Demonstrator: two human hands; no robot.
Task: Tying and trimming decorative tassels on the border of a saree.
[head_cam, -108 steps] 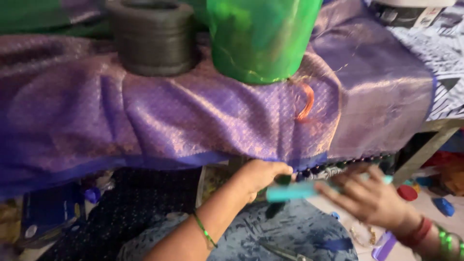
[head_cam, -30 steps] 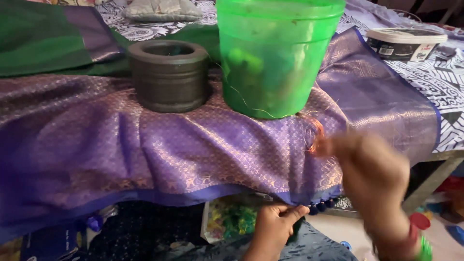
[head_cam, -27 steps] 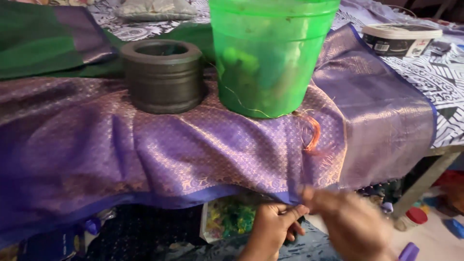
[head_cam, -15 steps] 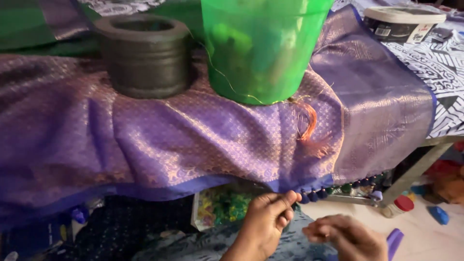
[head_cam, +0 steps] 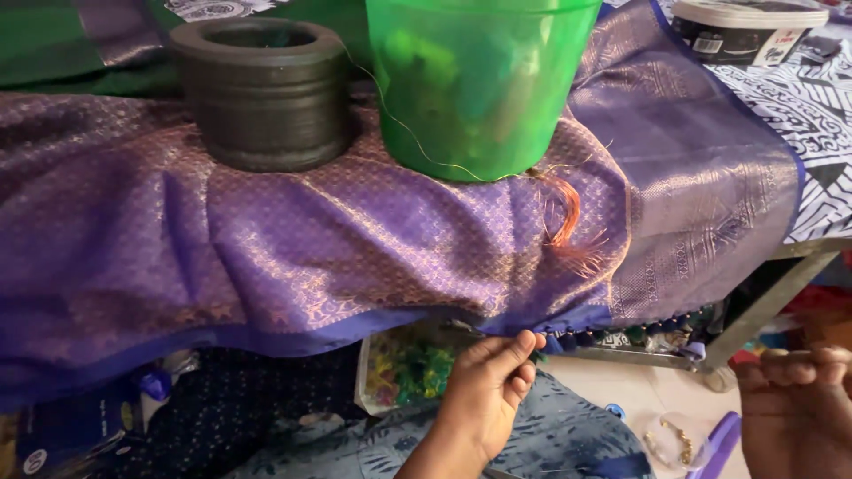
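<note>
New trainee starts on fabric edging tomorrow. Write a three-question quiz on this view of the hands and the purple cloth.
1. True or false: the left hand pinches the lower edge of the purple cloth.
2. What stands on the cloth beside the dark grey ring-shaped weight?
A. a green translucent bucket
B. a glass jar
C. a stack of books
3. Fill in: the loose tuft of threads lying on the cloth near the bucket is ____ in colour.

Key
1. True; its fingertips meet at the hem, next to a row of small dark tassels. The right hand is apart, low at the right.
2. A
3. Orange
</note>
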